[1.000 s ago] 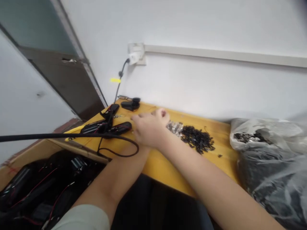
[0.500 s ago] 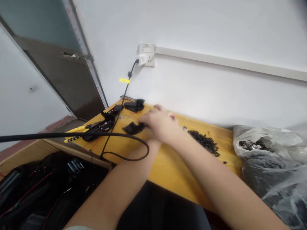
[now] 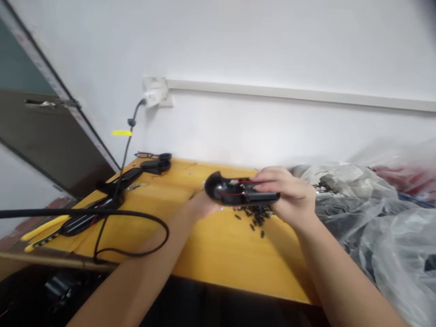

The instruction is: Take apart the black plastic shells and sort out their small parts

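Observation:
A black plastic housing with red wires and a rounded left end is held level above the yellow table. My right hand grips its right end, with fingers over the top. Under and behind the rounded end is my left hand; its fingers are mostly hidden by the housing and blurred. Just below the housing lies a heap of small black parts.
At the left lie black housings and a yellow-handled tool. A black cable loops in front, up to a wall socket. Plastic bags are at the right, an open box at the lower left.
The view has turned right. My hands, overlapping before, are now apart, and the black housing with red wires shows between them, held by my right hand.

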`<state>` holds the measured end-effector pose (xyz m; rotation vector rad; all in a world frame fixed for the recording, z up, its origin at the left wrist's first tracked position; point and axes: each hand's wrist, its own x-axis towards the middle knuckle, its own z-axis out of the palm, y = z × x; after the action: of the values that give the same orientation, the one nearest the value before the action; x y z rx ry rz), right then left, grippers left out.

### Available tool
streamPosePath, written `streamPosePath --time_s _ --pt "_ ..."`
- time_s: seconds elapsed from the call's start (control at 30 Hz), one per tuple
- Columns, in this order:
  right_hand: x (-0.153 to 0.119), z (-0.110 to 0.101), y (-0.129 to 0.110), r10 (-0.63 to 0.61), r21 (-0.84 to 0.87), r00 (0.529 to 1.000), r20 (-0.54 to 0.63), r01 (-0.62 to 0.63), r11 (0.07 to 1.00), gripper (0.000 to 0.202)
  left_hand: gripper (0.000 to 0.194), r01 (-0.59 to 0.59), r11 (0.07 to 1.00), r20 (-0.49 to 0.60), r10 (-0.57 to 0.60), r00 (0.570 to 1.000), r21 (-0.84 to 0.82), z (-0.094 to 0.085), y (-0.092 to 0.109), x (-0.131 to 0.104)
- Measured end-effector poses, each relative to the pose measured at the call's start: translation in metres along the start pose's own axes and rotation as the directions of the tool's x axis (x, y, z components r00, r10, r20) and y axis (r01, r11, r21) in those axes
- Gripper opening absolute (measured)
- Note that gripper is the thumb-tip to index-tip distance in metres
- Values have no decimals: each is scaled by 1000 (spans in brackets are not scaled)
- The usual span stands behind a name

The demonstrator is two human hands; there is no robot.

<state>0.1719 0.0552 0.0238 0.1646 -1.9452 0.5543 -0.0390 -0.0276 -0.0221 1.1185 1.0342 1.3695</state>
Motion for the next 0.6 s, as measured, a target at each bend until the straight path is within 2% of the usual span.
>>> streamPosePath --time_s 0.07,0.1,0.13,0.17,0.27,0.37,0.4,0.43,0.47,0.5,0.53,0.6 --pt "-1 -4 -3 -85 -86 996 -31 82 993 38 63 100 994 164 -94 982 -33 4 22 -5" --pt "-1 -6 -3 -115 -124 993 -40 109 986 38 82 156 987 221 -142 965 -49 4 37 -5" --pt "-1 -8 -2 -128 -158 991 -43 119 980 36 95 192 980 247 -175 953 -46 4 52 -3" --pt "-2 -9 -1 -126 -184 991 -38 117 976 34 97 212 977 279 -203 939 -2 2 67 0" --pt "-6 -10 3 -48 -210 999 13 50 977 29 71 121 939 282 -217 935 321 -5 95 13" --pt "-9 -7 3 43 -187 998 48 -33 982 24 56 29 837 298 -226 927 546 -7 90 22" --pt "-9 -5 3 61 -178 997 40 -53 983 22 54 -5 822 264 -177 948 570 -5 85 21" --pt "-9 -3 2 73 -167 997 25 -68 984 21 51 -56 808 204 -80 976 586 0 79 18" --pt "-9 -1 1 84 -153 996 1 -83 985 20 47 -128 788 115 73 991 603 7 75 12" --pt "-8 0 0 101 -132 994 -33 -105 986 19 41 -213 752 28 250 968 624 15 73 3" --pt "-8 2 0 128 -101 989 -76 -135 986 18 34 -304 700 -23 415 909 646 24 74 -8" --pt "-8 6 1 230 -2 956 -182 -234 972 13 20 -391 713 -111 546 831 582 43 82 -36"
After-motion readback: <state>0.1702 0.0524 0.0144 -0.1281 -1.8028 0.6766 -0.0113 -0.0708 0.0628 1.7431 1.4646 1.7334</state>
